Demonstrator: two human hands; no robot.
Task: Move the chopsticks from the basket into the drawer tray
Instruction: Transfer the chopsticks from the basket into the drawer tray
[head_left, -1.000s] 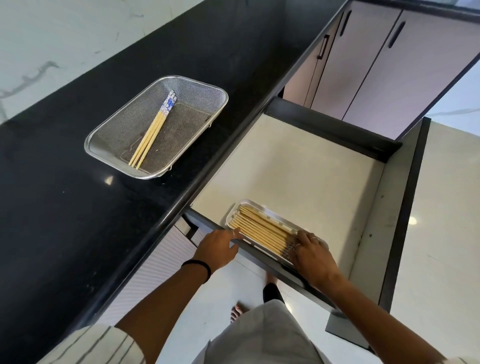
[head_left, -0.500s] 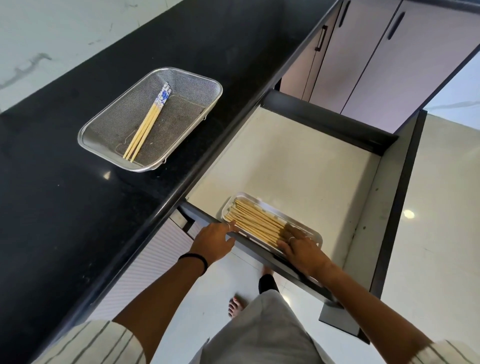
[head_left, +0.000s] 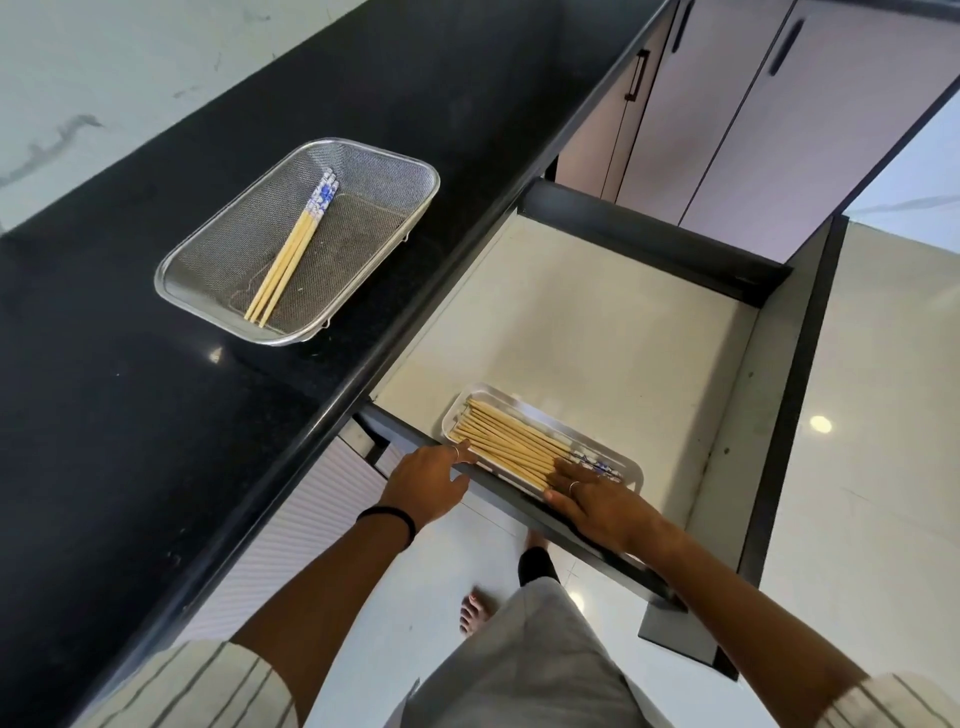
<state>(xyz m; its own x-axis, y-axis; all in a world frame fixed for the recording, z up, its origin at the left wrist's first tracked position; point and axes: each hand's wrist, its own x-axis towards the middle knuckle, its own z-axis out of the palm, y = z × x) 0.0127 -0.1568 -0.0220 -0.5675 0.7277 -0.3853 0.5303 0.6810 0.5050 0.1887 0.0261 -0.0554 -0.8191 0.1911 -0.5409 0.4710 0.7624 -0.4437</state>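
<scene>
Pale bamboo chopsticks (head_left: 511, 446) with blue-patterned ends lie bunched in the tray (head_left: 631, 470), long axis running between both hands. Right hand (head_left: 597, 501) rests flat, fingers spread, upon them; left hand (head_left: 428, 480) rests open at the tray's other end. 3 more (head_left: 291, 252) lie in the basket (head_left: 363, 156), far beyond the left hand.

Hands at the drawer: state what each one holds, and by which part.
Nothing is gripped. The left hand rests at the tray's near-left corner; the right hand lies flat, fingers spread, on the chopsticks in it.

Right hand (head_left: 597, 501) rests flat on chopsticks (head_left: 511, 446) in the drawer tray (head_left: 631, 467). Left hand (head_left: 428, 480) touches the tray's left end. Basket (head_left: 374, 161) sits up-left.
</scene>
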